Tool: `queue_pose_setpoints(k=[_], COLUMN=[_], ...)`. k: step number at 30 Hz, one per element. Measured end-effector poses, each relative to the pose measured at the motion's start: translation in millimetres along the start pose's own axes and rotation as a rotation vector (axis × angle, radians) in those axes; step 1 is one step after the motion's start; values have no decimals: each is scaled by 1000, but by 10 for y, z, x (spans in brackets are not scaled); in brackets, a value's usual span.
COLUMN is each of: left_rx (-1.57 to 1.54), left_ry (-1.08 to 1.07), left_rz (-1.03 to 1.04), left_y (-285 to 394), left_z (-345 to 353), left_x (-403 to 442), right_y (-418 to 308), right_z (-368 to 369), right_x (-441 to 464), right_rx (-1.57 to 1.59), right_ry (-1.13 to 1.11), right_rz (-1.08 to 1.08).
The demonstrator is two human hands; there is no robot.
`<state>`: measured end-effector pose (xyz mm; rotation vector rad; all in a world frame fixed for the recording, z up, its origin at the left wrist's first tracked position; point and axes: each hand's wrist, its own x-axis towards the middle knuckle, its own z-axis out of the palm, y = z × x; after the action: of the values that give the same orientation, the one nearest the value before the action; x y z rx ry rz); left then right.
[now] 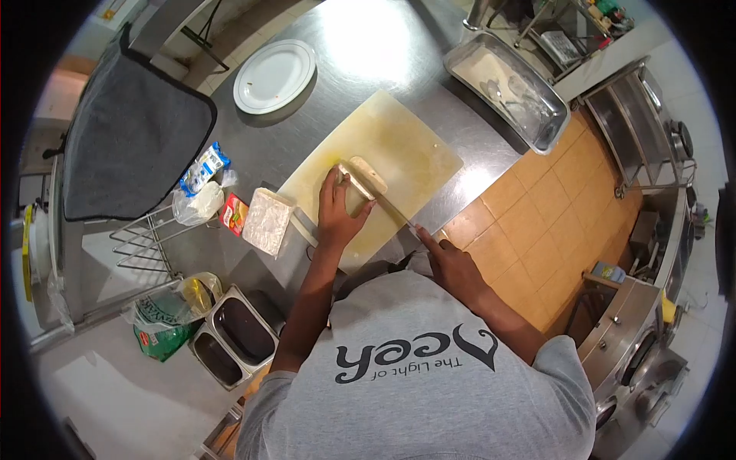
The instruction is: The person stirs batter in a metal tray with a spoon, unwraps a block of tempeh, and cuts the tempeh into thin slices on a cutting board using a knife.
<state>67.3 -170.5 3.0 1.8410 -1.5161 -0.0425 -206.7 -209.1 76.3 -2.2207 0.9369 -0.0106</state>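
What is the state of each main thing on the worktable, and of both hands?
Food: two pieces visible; full separation unclear
Knife: held, blade at the food
Left hand: gripping the food
Right hand: closed on the knife
Board: flat, stained yellow
Plate: right side up, few specks
Metal pan: uncovered, pale contents
Red packet: sealed or open, unclear

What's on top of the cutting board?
Pale food lies on the cutting board, held by the left hand, with a knife in the right hand against it. The board beneath food and hand is hidden.
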Motion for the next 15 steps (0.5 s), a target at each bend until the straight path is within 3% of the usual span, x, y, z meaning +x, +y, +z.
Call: queue_pose_setpoints(k=[4, 7, 10, 13, 15], left_rx=[35, 53, 53, 18, -21], left_ry=[2, -26, -55, -62, -67], left_rz=[3, -6, -29, -46, -67], left_y=[13, 12, -11, -25, -15], left_z=[-3, -18, -20, -5, -8], left_x=[-1, -7, -21, -22, -33], right_y=[129, 144, -17, -121, -87], right_z=[-46, -82, -245, -411, -324], right_x=[-11, 20, -30, -53, -25], right_rx=[69, 207, 268, 325, 324], right_ry=[61, 236, 324, 78, 121], right_rz=[-43, -189, -174, 78, -6])
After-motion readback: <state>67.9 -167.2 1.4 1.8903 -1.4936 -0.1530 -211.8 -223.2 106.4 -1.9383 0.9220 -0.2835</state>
